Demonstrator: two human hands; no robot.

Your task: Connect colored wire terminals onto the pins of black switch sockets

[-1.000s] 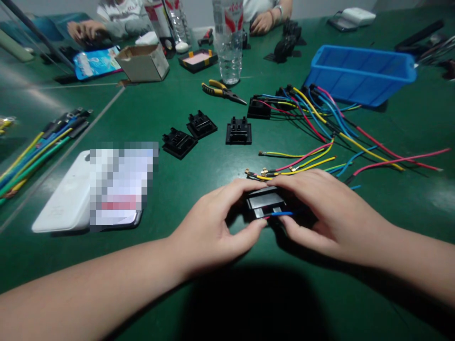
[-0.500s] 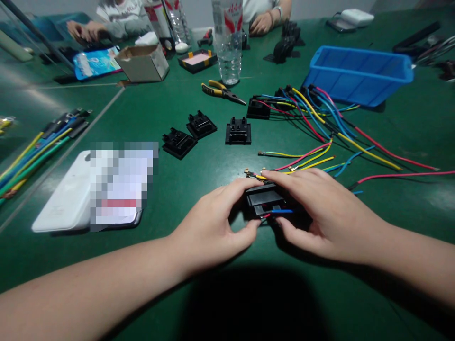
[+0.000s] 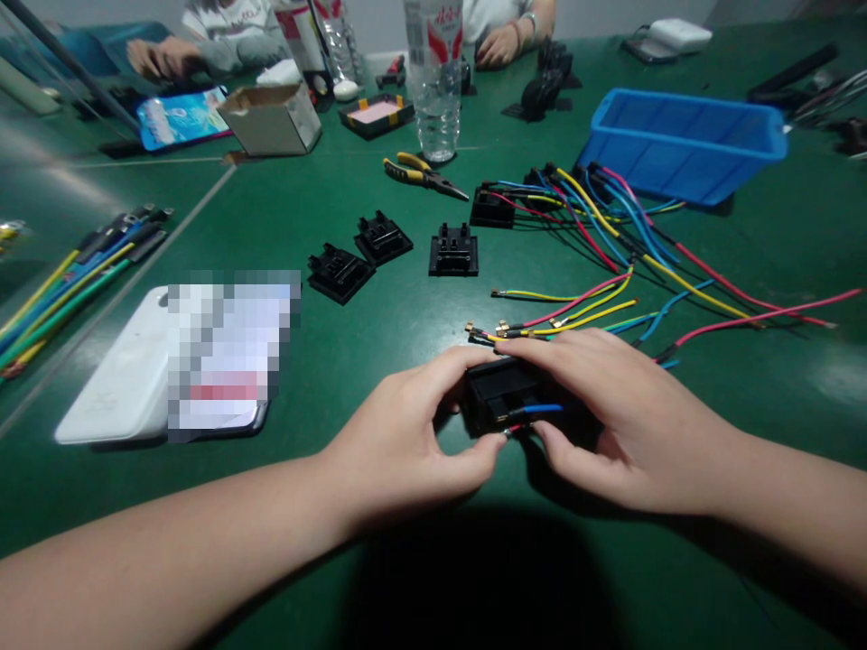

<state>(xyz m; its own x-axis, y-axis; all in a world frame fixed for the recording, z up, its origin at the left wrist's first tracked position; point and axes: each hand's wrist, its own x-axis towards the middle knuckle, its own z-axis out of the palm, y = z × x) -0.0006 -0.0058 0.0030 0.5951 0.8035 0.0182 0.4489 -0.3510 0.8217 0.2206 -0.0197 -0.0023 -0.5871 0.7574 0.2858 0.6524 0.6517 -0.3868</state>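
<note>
Both my hands grip one black plastic connector block (image 3: 498, 394) low over the green table (image 3: 379, 334), near its front middle. My left hand (image 3: 406, 442) pinches its left side between thumb and forefinger. My right hand (image 3: 619, 420) covers its right side, fingers curled over the top. A blue wire (image 3: 542, 409) and a red wire end stick out of the block between my thumbs. Loose red, yellow and blue wires (image 3: 575, 311) with metal terminals lie just beyond my fingers.
Three more black blocks (image 3: 453, 250) lie mid-table, with a wired block (image 3: 493, 206) and pliers (image 3: 424, 174) behind. A blue bin (image 3: 684, 144), a water bottle (image 3: 433, 81), a cardboard box (image 3: 271, 117), a white device (image 3: 128, 379) and a cable bundle (image 3: 74, 280) surround them. Other people's hands (image 3: 498, 45) work at the far edge.
The block has tilted in my hands, so its flat grey face no longer shows. The long red wire on the right has shifted. My hands stay in the same spot.
</note>
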